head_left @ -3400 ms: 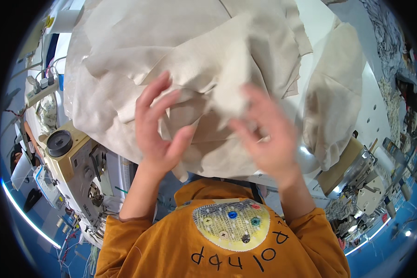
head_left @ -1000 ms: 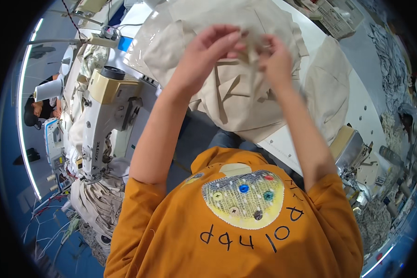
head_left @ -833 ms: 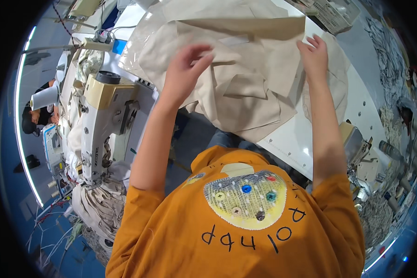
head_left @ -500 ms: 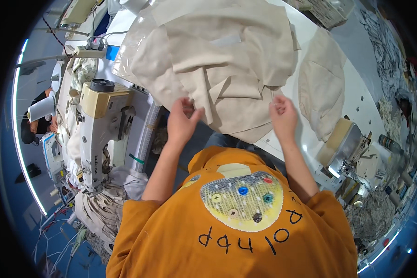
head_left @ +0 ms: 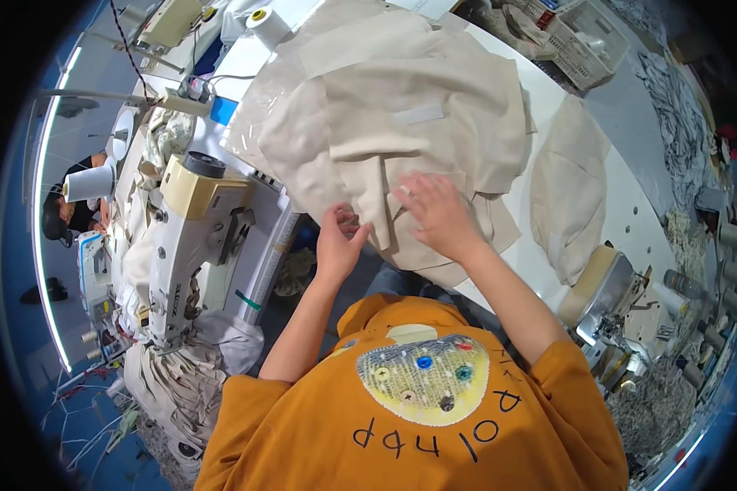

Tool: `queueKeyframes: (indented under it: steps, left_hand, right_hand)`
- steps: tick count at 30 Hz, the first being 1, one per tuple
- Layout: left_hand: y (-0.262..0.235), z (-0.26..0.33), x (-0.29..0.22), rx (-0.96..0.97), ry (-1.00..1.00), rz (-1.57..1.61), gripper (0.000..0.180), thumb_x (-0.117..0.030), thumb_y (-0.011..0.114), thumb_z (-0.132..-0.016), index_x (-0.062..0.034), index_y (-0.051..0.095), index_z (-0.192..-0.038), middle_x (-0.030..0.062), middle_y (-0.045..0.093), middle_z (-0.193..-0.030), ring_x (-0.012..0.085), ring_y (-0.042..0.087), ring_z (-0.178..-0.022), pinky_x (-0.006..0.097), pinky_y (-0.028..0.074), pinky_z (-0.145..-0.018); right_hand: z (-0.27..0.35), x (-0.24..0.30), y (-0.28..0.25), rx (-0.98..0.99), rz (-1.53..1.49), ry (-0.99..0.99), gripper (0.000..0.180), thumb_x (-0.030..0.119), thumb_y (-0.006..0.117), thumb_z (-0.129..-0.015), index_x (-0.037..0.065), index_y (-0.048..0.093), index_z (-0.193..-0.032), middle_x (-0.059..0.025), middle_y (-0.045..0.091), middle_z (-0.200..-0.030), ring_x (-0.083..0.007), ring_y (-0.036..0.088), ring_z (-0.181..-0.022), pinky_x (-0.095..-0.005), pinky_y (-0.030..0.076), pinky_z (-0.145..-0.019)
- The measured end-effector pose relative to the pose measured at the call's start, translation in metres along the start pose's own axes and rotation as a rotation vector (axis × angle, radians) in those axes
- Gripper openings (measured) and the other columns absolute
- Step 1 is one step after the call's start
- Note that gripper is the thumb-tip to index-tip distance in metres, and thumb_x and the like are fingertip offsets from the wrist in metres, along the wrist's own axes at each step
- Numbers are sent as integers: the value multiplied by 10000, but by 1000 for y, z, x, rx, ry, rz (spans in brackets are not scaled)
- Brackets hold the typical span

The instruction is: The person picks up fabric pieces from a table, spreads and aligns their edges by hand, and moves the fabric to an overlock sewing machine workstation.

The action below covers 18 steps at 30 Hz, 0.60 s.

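Beige fabric pieces (head_left: 434,90) lie layered over the white table, with a folded strip (head_left: 373,192) running toward me. My left hand (head_left: 340,245) is at the near left edge of this cloth, left of the strip's end. Its fingers are half curled and the thumb stands apart; no cloth shows between them. Flat on the fabric, right of the strip, rests my right hand (head_left: 442,217), fingers spread. A small pale rectangular patch (head_left: 420,114) lies on the upper cloth.
A sewing machine (head_left: 184,245) stands at my left and another machine (head_left: 598,286) at my right. Another beige piece (head_left: 569,188) lies on the white table (head_left: 630,176). A plastic basket (head_left: 585,49) and a thread cone (head_left: 268,27) sit at the back. Another person (head_left: 78,204) is far left.
My right hand has moved left from the cloth's right edge onto its middle, its fingers spreading out. My left hand keeps its place by the strip. The whole view has shifted slightly.
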<state>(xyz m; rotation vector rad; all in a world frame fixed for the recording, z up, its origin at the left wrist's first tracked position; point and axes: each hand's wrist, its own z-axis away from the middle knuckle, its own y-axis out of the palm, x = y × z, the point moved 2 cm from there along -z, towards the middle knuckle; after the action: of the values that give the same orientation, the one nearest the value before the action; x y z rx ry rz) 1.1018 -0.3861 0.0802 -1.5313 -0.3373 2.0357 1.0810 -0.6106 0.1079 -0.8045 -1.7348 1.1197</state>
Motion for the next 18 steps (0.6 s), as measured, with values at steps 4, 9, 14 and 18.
queueKeyframes:
  steps: [4,9,14,18]
  left_hand:
    - [-3,-9,-4,-2,8,84,504,-157,728,-849,32,500,-1257,99,643,-989,141,635,-788,284,520,-721]
    - [-16,-16,-16,157,-175,438,199,-112,618,-944,5,612,-1105,9,634,-891,68,574,-771,208,469,-701]
    - [-41,-29,-40,-97,83,419,198,-92,593,-956,0,599,-1132,17,632,-905,78,580,-818,222,473,-742]
    - [-37,-60,-86,-156,362,132,236,-76,627,-917,-12,597,-1143,71,654,-1019,141,615,-878,283,490,-801]
  right_hand:
    - [-26,30,14,-74,-73,-215,695,139,754,-640,116,530,-1298,-85,526,-1349,-266,493,-1243,-432,373,-1030]
    - [-29,25,31,-132,-321,-32,399,89,716,-634,103,643,-1027,-58,650,-1053,-245,602,-1032,-386,447,-905]
    - [-55,-13,-21,-305,-638,343,213,135,718,-786,71,673,-984,-65,680,-999,-233,631,-942,-378,480,-844]
    - [-67,-136,-62,-572,-1072,930,445,321,668,-918,-31,602,-1181,-86,656,-1092,-125,573,-1024,-311,470,-865]
